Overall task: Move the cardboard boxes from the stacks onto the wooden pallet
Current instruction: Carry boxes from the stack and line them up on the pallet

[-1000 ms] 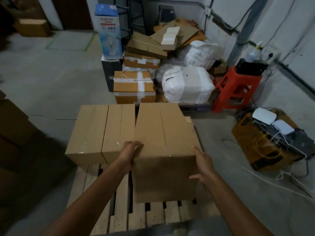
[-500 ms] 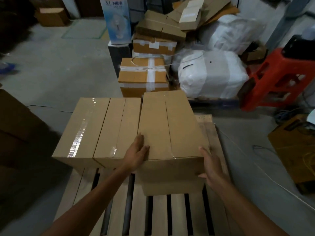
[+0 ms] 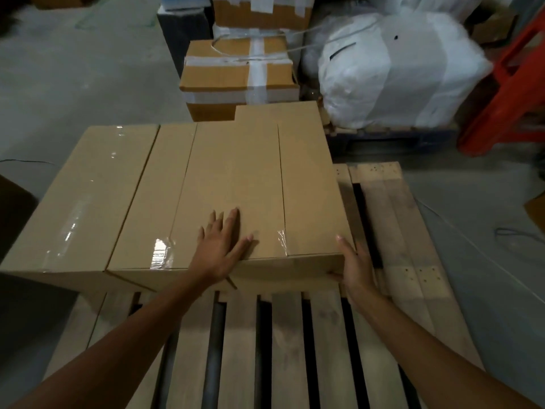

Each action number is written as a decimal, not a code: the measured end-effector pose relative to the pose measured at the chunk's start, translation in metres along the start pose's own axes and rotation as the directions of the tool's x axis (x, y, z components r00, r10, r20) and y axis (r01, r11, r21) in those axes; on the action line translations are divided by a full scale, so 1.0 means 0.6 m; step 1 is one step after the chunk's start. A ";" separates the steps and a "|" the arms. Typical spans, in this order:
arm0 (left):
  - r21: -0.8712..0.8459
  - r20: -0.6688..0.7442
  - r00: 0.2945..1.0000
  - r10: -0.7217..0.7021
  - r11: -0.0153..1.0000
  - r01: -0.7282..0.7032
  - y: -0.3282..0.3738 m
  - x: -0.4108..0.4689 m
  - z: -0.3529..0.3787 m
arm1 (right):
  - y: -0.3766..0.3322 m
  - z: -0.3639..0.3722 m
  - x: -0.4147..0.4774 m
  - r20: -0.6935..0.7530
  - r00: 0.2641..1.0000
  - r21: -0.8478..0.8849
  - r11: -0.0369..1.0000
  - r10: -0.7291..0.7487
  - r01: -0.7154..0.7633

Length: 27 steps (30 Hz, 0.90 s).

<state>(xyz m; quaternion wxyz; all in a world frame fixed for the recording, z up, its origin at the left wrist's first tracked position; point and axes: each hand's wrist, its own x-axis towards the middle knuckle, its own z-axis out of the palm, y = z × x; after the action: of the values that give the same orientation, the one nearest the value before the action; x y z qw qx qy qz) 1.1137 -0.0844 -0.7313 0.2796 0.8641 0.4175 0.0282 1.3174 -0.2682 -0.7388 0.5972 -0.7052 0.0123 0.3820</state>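
Note:
A plain cardboard box lies on the wooden pallet, pushed against a second taped cardboard box on its left. My left hand rests flat on the right box's top near its front edge, fingers spread and straight. My right hand holds the same box's front right corner, thumb on the front face and fingers along the right side. Both boxes sit at the pallet's far end; the near slats are bare.
Beyond the pallet stand taped brown boxes, a large white wrapped bale and a red plastic stool at the right. Grey concrete floor lies to the left, with a thin cable across the floor on the right.
The box has come down from a tilt to lie flat on the pallet beside the other one. My left hand slid from its side onto its top. The view moved closer.

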 end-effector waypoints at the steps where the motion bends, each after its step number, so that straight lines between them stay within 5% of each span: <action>1: 0.018 0.002 1.000 0.006 1.000 -0.006 -0.012 0.010 0.012 | 0.012 0.002 0.013 0.016 1.000 0.023 1.000 0.009 -0.010; 21: 0.372 -0.019 0.998 0.064 0.927 -0.052 -0.091 0.031 0.117 | 0.088 0.019 0.110 0.188 0.979 -0.127 0.990 0.081 -0.057; 27: 0.420 -0.053 0.997 0.062 0.907 -0.035 -0.088 0.029 0.126 | 0.081 0.025 0.110 0.250 0.968 -0.432 0.891 -0.028 0.137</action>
<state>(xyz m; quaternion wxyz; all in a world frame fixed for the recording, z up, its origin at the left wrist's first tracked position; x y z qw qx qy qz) 1.1087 -0.0801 -0.8249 0.0732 0.9127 0.4011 -0.0272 1.3332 -0.2401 -0.8158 0.4325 -0.7723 -0.1772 0.4303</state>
